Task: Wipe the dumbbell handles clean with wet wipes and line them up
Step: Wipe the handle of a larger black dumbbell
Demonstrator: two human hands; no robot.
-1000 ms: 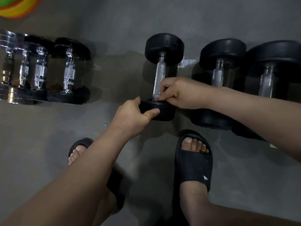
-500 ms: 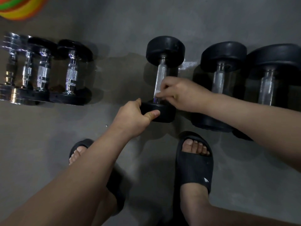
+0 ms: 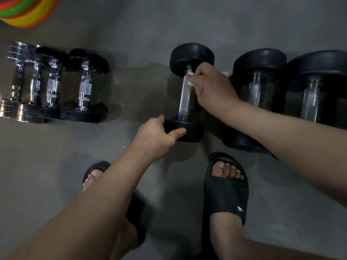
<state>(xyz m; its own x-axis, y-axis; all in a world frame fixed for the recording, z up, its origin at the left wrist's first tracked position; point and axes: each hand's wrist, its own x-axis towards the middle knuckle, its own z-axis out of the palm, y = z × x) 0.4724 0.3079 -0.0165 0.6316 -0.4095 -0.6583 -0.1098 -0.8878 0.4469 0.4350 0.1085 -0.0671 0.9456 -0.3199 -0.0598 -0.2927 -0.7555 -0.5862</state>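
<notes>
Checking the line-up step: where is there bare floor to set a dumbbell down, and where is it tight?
Bare floor lies between the small dumbbells and the dumbbell the left hand grips, and near the person, left of the left slipper. Right of that dumbbell is crowded: two larger dumbbells sit close, the right hand holding a wipe to its handle.

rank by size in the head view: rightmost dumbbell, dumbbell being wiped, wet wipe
1. rightmost dumbbell, partly cut off by the frame edge
2. dumbbell being wiped
3. wet wipe, mostly hidden under the right hand

black dumbbell [image 3: 188, 91], white wipe [image 3: 190, 78], black slides [image 3: 226, 192], grey floor [image 3: 47, 175]
</notes>
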